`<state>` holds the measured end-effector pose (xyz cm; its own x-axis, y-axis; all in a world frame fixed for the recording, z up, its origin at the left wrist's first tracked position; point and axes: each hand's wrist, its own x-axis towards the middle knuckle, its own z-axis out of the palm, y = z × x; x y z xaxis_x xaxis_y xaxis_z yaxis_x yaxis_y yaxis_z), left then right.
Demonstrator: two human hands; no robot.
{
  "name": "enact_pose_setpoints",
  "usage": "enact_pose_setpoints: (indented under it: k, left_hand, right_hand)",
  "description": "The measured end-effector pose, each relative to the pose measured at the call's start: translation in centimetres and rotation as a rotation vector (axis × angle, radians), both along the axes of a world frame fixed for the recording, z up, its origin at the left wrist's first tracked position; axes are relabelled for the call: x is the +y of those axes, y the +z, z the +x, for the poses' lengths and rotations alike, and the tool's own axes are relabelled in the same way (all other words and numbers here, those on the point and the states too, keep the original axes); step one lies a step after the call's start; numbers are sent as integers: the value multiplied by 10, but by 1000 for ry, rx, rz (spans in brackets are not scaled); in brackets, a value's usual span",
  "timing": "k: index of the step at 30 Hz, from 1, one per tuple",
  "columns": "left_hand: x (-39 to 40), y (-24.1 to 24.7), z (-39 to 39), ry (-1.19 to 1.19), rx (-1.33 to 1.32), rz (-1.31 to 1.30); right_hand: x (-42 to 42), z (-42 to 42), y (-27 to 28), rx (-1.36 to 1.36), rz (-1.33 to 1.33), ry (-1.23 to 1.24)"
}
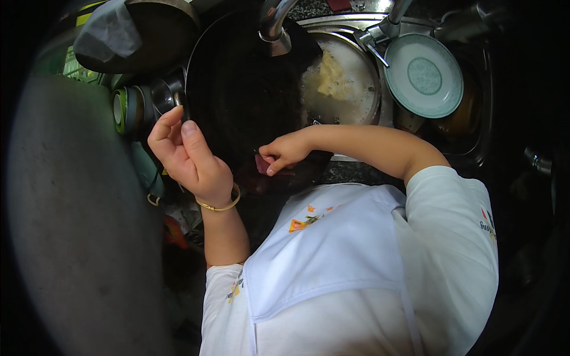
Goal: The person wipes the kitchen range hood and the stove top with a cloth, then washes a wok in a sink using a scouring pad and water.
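Before me, under the chrome faucet [276, 38], a large dark round pan, apparently a wok [254, 89], partly covers the sink. My right hand [287, 153] pinches a dark red cloth or scouring pad [262, 164] against the pan's near side. My left hand [191, 155], wearing a gold bracelet [220, 204], is raised at the pan's left rim. Its palm faces up with thumb and fingers bent; whether they grip the rim is unclear. Right of the pan, a yellow cloth or sponge [331, 75] lies in a metal basin of foamy water [356, 98].
A green-rimmed white plate [423, 75] sits over the right sink bowl, beside a metal tap lever [374, 40]. Stacked bowls [127, 109] and a metal cup [164, 93] stand left. Behind them leans a large dark pan [156, 35] with a pale cloth [109, 31].
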<state>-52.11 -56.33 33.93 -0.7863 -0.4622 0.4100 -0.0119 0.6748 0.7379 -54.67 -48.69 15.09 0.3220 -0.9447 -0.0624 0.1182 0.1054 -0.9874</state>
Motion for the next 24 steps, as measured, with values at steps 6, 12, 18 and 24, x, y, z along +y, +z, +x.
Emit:
enact_pose_setpoints:
  k: [6, 12, 18, 24]
  left_hand:
    - [-6, -2, 2, -2, 2, 5]
    - [-9, -3, 4, -12, 17, 37]
    - [-6, -3, -1, -3, 10, 14]
    - [-7, -4, 4, 7, 13, 34]
  right_hand:
    - [5, -30, -94, 796, 229, -813]
    - [-28, -70, -112, 627, 493, -1379]
    - [-85, -79, -23, 155, -31, -1203]
    - [-18, -3, -3, 194, -152, -318]
